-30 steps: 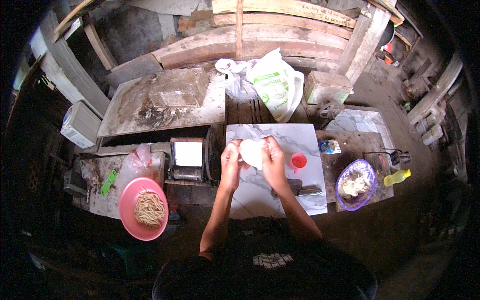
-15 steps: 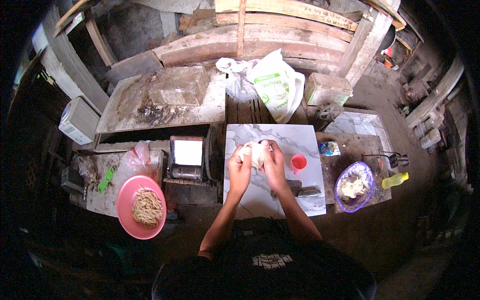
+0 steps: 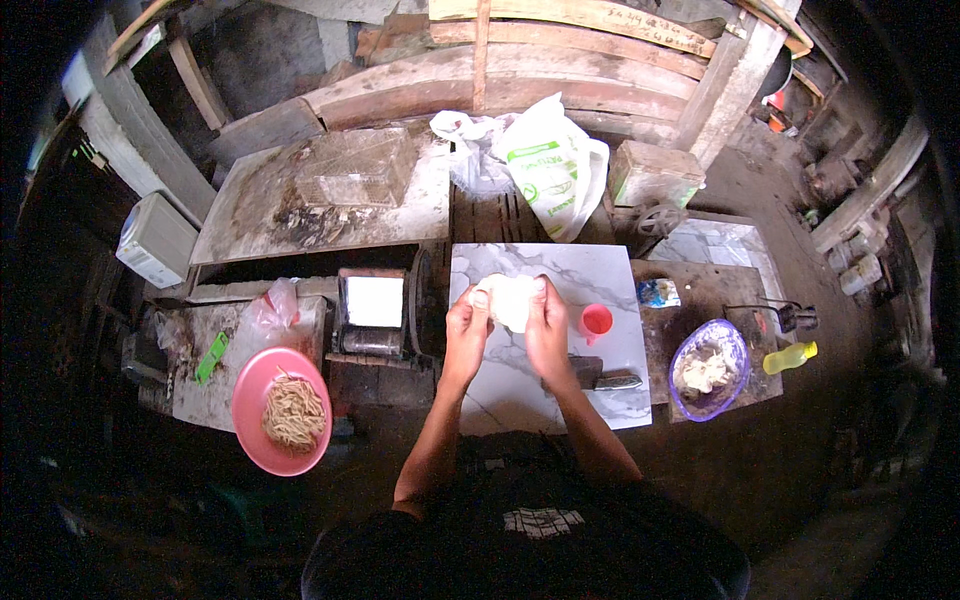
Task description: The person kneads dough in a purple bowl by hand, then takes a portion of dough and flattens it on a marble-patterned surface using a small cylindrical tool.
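A pale lump of dough is held up between my two hands over a white marble-patterned board. My left hand grips its left edge, thumb on top. On the opposite edge, my right hand pinches it the same way. The dough looks flattened and catches bright light; the fingertips beneath it are hidden. Just right of my right hand stands a red cup. Nearer to me, a wide-bladed knife lies on the board, partly covered by my right forearm.
To the right sit a purple basin with more dough, a yellow bottle and a blue-white packet. On the left are a roller machine and a pink basin of dough strips. A white sack stands behind the board.
My hands have moved slightly apart, and the dough between them has gone from a bunched lump to a wider, flatter piece. More of the knife shows beside my right forearm.
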The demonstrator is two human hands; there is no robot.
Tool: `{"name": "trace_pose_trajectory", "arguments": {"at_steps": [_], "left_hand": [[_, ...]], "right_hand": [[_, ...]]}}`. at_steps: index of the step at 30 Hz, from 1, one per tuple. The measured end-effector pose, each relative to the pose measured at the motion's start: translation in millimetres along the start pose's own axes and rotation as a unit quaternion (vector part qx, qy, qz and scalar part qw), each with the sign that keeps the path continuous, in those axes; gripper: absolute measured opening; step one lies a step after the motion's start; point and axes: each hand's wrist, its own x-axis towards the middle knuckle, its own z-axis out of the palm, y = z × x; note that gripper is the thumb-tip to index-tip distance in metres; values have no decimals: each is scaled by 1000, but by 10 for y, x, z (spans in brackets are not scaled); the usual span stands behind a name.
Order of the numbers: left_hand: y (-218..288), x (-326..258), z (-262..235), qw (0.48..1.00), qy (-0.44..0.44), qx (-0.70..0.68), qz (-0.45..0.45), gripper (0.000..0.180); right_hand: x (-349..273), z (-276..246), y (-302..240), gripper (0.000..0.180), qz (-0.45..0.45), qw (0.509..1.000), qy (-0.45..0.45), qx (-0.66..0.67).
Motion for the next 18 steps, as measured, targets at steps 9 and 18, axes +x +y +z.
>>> {"name": "trace_pose_trajectory", "arguments": {"at_steps": [9, 18], "left_hand": [[47, 57, -49, 994, 58, 67, 65, 21], [217, 20, -49, 995, -89, -39, 22, 18]], "right_hand": [[28, -70, -14, 17, -31, 990, -39, -130], [101, 6, -292, 18, -22, 994, -47, -97]]}}
